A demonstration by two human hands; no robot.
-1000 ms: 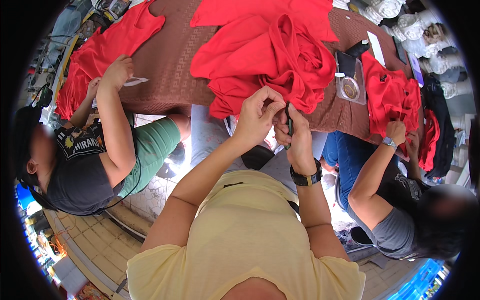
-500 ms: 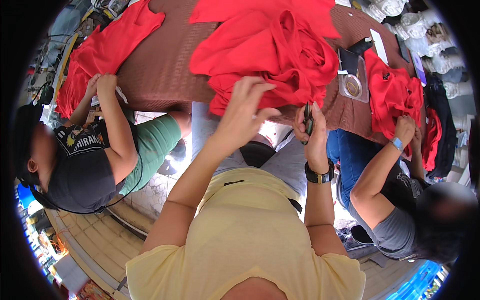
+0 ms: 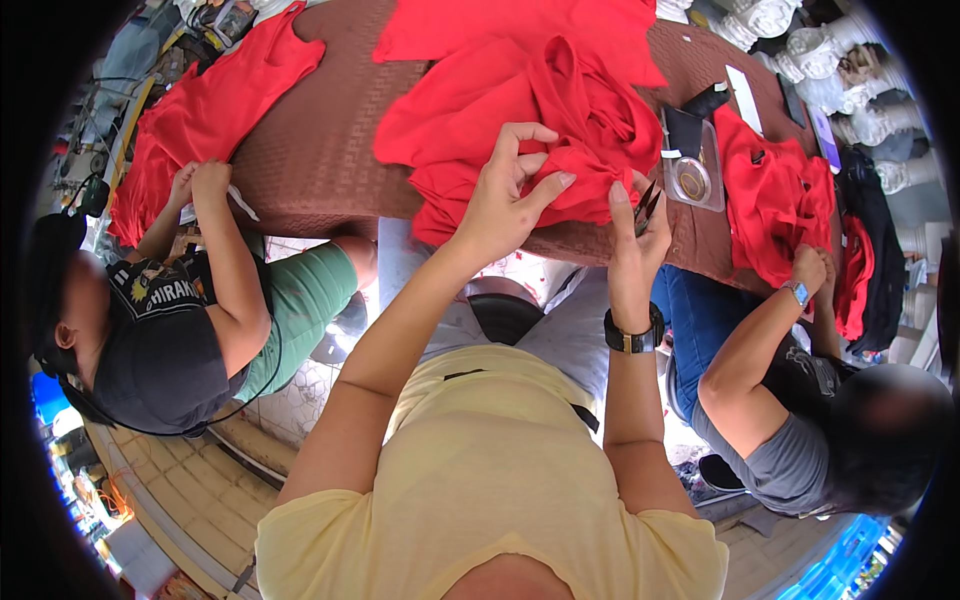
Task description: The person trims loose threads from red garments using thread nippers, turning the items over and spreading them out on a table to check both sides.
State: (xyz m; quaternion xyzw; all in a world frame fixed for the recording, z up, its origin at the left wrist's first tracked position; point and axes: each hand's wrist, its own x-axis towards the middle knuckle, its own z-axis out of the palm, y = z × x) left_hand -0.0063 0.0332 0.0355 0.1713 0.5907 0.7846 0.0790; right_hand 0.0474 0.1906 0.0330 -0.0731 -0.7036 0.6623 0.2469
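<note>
A rumpled pile of red cloth (image 3: 470,110) lies at the table edge in front of me. My left hand (image 3: 505,205) is at its near side, fingers bent and apart from the thumb, with nothing visible in it. Dark, slim thread snips (image 3: 648,203) are in my right hand (image 3: 636,235), lying between the fingers and the palm with their points upward. The thumb and fingertips of that hand touch the right edge of the cloth; whether they also pinch it I cannot tell.
A brown-covered table (image 3: 310,150) carries everything. Beside the pile stands a clear plastic box (image 3: 705,185) with a ring-shaped item. Co-workers on both sides handle a red sleeveless garment (image 3: 215,105) and another red garment (image 3: 770,190). White ornate pieces (image 3: 820,50) crowd the far right.
My right hand has come up to the cloth's edge, and the snips have tilted to the right. My left hand has shifted slightly right, its fingers more curled.
</note>
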